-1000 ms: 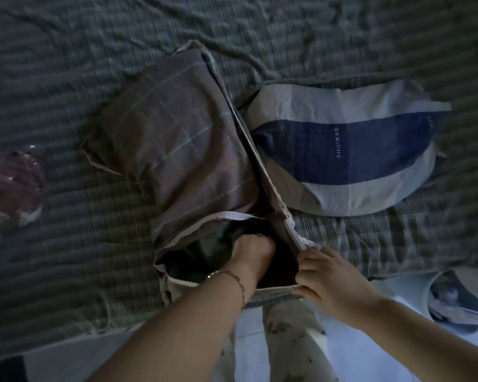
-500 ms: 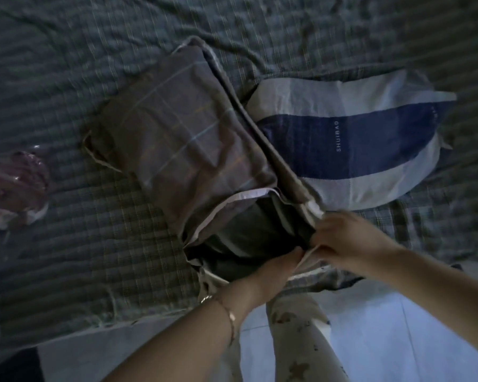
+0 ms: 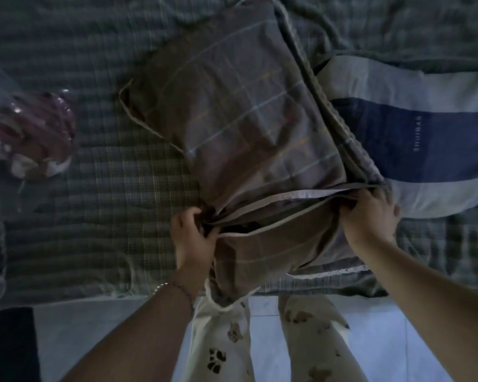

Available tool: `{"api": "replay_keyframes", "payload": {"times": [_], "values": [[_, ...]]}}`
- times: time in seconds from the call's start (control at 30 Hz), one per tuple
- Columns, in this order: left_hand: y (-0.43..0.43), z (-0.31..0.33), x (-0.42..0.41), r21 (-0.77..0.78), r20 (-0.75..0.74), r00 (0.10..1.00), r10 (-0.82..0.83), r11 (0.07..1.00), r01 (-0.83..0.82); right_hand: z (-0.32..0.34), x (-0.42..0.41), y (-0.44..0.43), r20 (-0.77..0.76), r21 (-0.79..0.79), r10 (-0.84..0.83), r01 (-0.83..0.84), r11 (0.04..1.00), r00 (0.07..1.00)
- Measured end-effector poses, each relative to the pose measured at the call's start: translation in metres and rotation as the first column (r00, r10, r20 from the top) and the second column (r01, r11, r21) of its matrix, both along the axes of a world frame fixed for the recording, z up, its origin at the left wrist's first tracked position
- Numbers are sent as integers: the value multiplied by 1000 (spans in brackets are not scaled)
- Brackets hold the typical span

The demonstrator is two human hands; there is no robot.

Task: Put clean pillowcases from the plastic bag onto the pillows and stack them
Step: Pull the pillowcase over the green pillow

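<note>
A pillow in a brown plaid pillowcase (image 3: 240, 114) lies on the bed, its open end toward me at the bed's edge. My left hand (image 3: 192, 232) grips the left corner of that opening. My right hand (image 3: 369, 219) grips the right corner, fingers curled over the fabric. Between them the white-edged hems of the opening stretch nearly closed, with a dark gap showing. A second pillow with blue, grey and white stripes (image 3: 414, 139) lies to the right, partly under the brown one. The clear plastic bag (image 3: 31, 128) with pinkish cloth inside sits at the far left.
The bed is covered by a wrinkled green-grey plaid sheet (image 3: 100, 205). Pale floor tiles (image 3: 398, 340) and my patterned trouser legs show below the bed edge. A dark object (image 3: 9, 343) lies at the lower left.
My left hand came out of the pillowcase opening and moved to its left corner. My right hand shifted to the right corner. The opening is now pulled wide and flat.
</note>
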State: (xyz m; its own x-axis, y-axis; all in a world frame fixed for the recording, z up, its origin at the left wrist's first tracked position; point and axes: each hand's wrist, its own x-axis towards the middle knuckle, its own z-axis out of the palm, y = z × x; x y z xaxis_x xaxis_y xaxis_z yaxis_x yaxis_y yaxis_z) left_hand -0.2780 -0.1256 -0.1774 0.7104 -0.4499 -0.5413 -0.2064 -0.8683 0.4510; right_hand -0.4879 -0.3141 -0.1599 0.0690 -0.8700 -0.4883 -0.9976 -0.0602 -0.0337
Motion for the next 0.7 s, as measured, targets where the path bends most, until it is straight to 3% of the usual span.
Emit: {"api": "replay_keyframes", "payload": {"times": [0.07, 0.1, 0.13, 0.2, 0.23, 0.3, 0.37, 0.43, 0.53, 0.6, 0.7], "values": [[2, -2, -5, 122, -160, 927, 338, 939, -321, 11, 17, 24, 102, -88, -147, 156, 984, 984], [4, -5, -9, 242, -248, 883, 399, 908, -343, 19, 24, 37, 171, -101, -172, 191, 976, 970], [8, -6, -6, 337, -321, 852, 414, 890, -306, 26, 36, 53, 242, -120, -123, 156, 981, 962], [14, -6, -1, 375, -453, 751, 480, 867, -328, 37, 54, 81, 348, -120, 102, -64, 991, 932], [16, -2, 3, 372, -535, 652, 538, 842, -390, 43, 65, 94, 403, -41, 199, -199, 979, 894], [21, 5, 8, 341, -700, 439, 563, 804, -488, 56, 87, 116, 489, 236, 202, -351, 906, 849], [25, 12, 13, 275, -819, 322, 475, 818, -505, 59, 105, 137, 530, 339, 188, -410, 847, 827], [29, 18, 14, 210, -863, 318, 392, 852, -480, 55, 117, 153, 527, 334, 200, -418, 845, 826], [33, 28, 10, 208, -847, 344, 406, 847, -489, 48, 126, 161, 487, 372, 13, -221, 901, 873], [32, 30, 8, 214, -849, 312, 426, 818, -533, 45, 126, 157, 459, 348, -55, -122, 929, 887], [33, 31, 8, 214, -865, 275, 420, 804, -554, 40, 122, 148, 461, 334, -25, -147, 931, 887]]}}
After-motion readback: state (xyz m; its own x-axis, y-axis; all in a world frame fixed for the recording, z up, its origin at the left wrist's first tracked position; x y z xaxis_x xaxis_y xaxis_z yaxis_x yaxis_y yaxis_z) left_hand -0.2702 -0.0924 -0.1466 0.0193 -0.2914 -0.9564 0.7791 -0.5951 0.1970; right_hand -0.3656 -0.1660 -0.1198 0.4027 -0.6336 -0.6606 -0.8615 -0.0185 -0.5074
